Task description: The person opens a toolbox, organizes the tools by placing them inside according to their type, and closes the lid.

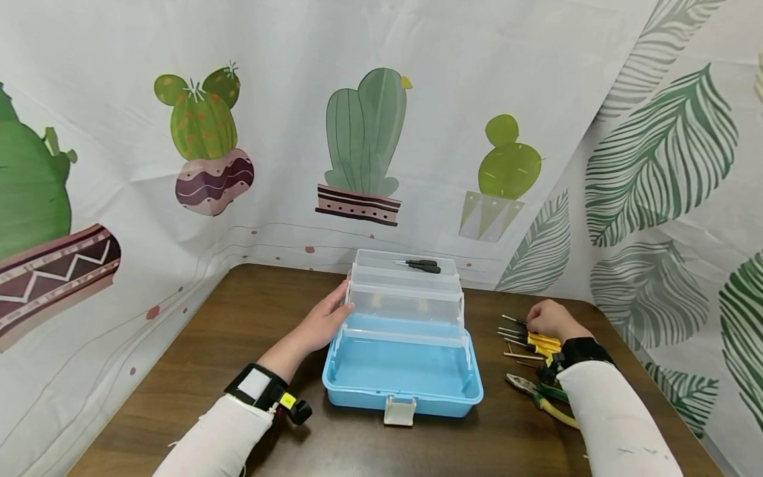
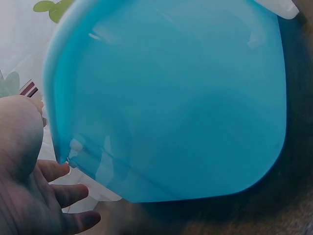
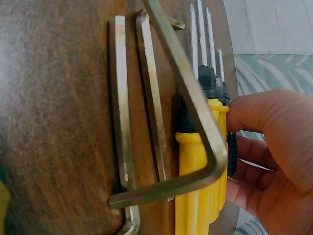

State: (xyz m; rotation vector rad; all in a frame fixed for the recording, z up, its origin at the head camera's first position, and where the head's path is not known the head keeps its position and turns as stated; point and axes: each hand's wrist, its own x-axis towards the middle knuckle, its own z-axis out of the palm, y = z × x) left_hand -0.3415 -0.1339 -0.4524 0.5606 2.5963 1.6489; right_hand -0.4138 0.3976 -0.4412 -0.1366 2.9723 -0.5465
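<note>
A light blue toolbox (image 1: 401,403) stands unfolded on the table, its clear tiered trays (image 1: 405,306) raised behind the base. My left hand (image 1: 322,321) rests against the left side of the trays, its fingers fairly straight in the left wrist view. Two small black-handled screwdrivers (image 1: 424,265) lie in the top tray. On the right, my right hand (image 1: 554,319) pinches a screwdriver with a black ribbed handle (image 3: 232,152) at the far end of a row of tools. Right beside its fingers lie several yellow-handled screwdrivers (image 3: 190,161). The held screwdriver's handle is partly hidden.
Several hex keys (image 3: 122,98) lie on the near side of the screwdrivers. Closer to me are pliers (image 1: 524,386) with green and yellow handles, partly hidden under the right forearm. The box's white latch (image 1: 399,412) hangs at its front. A printed cloth (image 1: 286,165) hangs behind the brown table (image 1: 268,291).
</note>
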